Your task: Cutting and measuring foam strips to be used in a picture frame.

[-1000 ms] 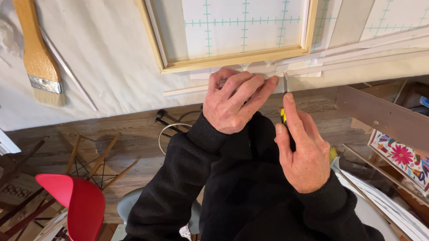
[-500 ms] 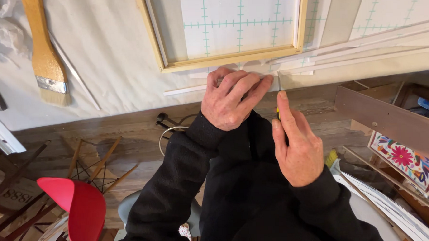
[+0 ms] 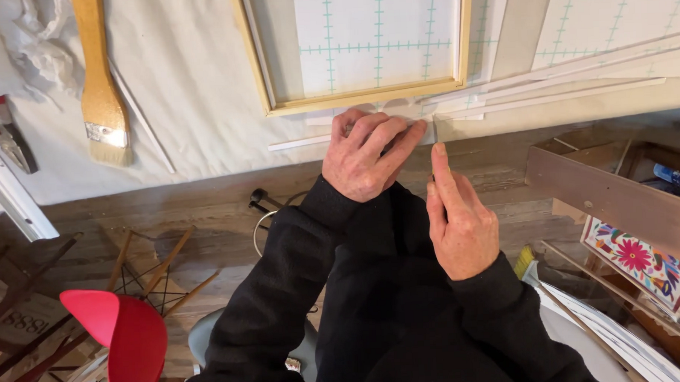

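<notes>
1. Two hands work at the near edge of the surface [image 3: 200, 83], which is covered in a pale cloth. The left hand [image 3: 365, 156] lies flat, fingers spread, pressing down on thin white strips [image 3: 547, 93] just below the wooden frame [image 3: 367, 100]; it seems to pin them in place.
2. The right hand [image 3: 462, 224] hangs just off the surface's edge, forefinger stretched toward the end of the strips. Its grip is closed round something slim, perhaps a small blade, though I cannot tell what.
3. The strips fan out along the near edge toward the right corner, some running under the frame's corner.
4. A wide paintbrush [image 3: 102, 101] lies toward the left edge, bristles facing the near edge, beside crumpled white wrapping [image 3: 37, 43].
5. Inside the frame sits a white sheet with a green grid [image 3: 376, 39].
6. Below the surface at the right, a flat white box with a pink and red flower pattern [image 3: 640, 259] stands in a wooden crate [image 3: 604, 197]. A red chair [image 3: 127, 341] stands at the lower left.
</notes>
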